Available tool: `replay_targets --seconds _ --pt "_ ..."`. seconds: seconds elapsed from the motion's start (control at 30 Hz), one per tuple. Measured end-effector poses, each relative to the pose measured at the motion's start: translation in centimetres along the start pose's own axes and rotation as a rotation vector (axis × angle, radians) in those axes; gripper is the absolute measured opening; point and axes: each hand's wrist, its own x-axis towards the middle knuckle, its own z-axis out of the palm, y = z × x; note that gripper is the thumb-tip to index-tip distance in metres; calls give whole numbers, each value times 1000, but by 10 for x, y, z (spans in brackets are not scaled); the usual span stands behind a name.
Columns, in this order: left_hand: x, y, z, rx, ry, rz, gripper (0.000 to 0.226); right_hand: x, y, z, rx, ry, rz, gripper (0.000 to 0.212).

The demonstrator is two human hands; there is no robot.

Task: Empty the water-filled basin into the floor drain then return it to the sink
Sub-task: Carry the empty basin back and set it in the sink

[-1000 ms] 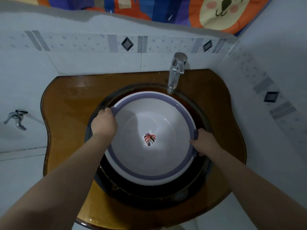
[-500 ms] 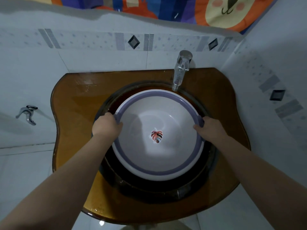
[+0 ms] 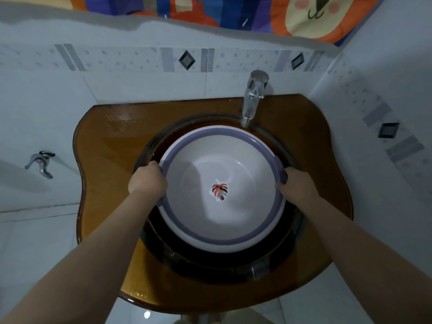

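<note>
A round white basin [image 3: 233, 225] with a purple rim and a leaf sticker on its bottom sits inside the dark bowl of the sink [image 3: 210, 265]. My left hand [image 3: 147, 180] grips the basin's left rim. My right hand [image 3: 295, 184] grips the right rim, beside a small purple handle. Both hands are closed on the rim, fingers hidden under it. Whether water is in the basin I cannot tell. No floor drain is in view.
The sink is set in an amber glass counter [image 3: 105, 183] against a tiled corner. A chrome faucet [image 3: 253, 97] stands just behind the basin's far rim. A wall tap [image 3: 41, 163] sticks out at left. White floor tiles [image 3: 35, 253] lie on both sides.
My right hand has slid from the basin's near-right rim up to the right side. The view has shifted, so the sink appears further right in the frame.
</note>
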Motion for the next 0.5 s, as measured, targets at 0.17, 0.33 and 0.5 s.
replay_targets --seconds 0.17,0.33,0.5 --pt "-2 -4 5 -36 27 -6 22 5 -3 -2 -49 -10 21 31" --pt "-2 -5 5 -52 28 -12 19 3 -4 -1 -64 -10 27 32" --pt "-7 -6 5 -91 41 -8 15 1 -1 -1 -34 4 10 30"
